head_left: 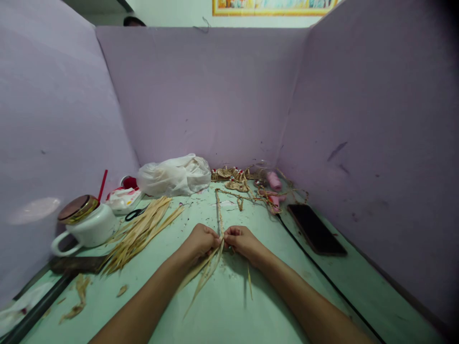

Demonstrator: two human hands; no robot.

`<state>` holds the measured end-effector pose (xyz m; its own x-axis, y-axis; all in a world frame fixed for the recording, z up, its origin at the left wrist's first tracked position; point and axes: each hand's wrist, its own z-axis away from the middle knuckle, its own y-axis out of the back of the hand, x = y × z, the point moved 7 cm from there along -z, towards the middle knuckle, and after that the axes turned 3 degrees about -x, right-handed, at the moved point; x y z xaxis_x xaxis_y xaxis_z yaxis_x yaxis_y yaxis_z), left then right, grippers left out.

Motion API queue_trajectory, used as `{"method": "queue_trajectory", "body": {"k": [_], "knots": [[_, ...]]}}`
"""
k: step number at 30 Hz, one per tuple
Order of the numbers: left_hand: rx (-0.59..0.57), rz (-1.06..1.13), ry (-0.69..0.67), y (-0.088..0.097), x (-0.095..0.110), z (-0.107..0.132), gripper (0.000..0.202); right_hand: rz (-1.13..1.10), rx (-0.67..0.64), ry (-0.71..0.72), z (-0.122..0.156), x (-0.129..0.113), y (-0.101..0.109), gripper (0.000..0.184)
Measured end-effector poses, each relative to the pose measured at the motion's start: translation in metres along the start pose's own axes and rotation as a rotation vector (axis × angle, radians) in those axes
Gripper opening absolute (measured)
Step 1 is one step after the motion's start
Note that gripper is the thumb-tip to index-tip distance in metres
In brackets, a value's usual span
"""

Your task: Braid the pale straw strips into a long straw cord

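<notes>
A thin braid (219, 210) of straw-coloured plant fibre runs from the far part of the table toward me. At its near end my left hand (202, 240) and my right hand (241, 240) meet, fingertips nearly touching. Both hands are closed in a pinch on the fibre strands. Loose strands (206, 277) hang out below my left hand, and one thin strand (249, 282) sticks out beneath my right. To the left of my hands lies a bundle of dry flat fibre strips (138, 234). The exact crossing of the strands is hidden by my fingers.
On the left are a white mug (95, 227) with a lidded jar on it, scissors (134, 213) and a hammer-like tool (60, 286). Behind lie a white plastic bag (175, 176) and woven pieces (236, 184). A pink glue gun (275, 200), its black cord and a phone (316, 229) are right.
</notes>
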<state>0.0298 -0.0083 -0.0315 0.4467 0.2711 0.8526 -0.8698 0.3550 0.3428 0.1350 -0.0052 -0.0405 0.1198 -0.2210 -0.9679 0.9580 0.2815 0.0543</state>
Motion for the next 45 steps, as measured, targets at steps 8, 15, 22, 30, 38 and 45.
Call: {"method": "queue_trajectory", "body": {"k": [8, 15, 22, 30, 38, 45], "knots": [[-0.010, 0.003, 0.181, 0.003, -0.005, -0.007, 0.009, 0.022, -0.011, 0.017, 0.001, -0.002, 0.000, 0.012], [-0.171, 0.129, 0.180, -0.006, -0.003, -0.009, 0.009, 0.037, -0.006, 0.055, -0.003, 0.001, 0.000, 0.012], [-0.266, 0.267, 0.309, -0.009, -0.014, -0.014, 0.011, 0.021, 0.006, 0.053, -0.003, 0.001, 0.000, 0.011], [-0.016, -0.026, 0.111, 0.003, -0.007, -0.014, 0.014, -0.014, 0.021, -0.001, -0.001, 0.004, 0.000, 0.008], [0.012, 0.159, 0.080, -0.007, 0.000, -0.003, 0.012, -0.092, -0.007, 0.024, 0.003, -0.002, -0.002, 0.006], [-0.075, 0.206, 0.144, -0.010, -0.007, -0.006, 0.006, 0.016, 0.008, 0.088, -0.002, 0.000, -0.001, 0.006]]}}
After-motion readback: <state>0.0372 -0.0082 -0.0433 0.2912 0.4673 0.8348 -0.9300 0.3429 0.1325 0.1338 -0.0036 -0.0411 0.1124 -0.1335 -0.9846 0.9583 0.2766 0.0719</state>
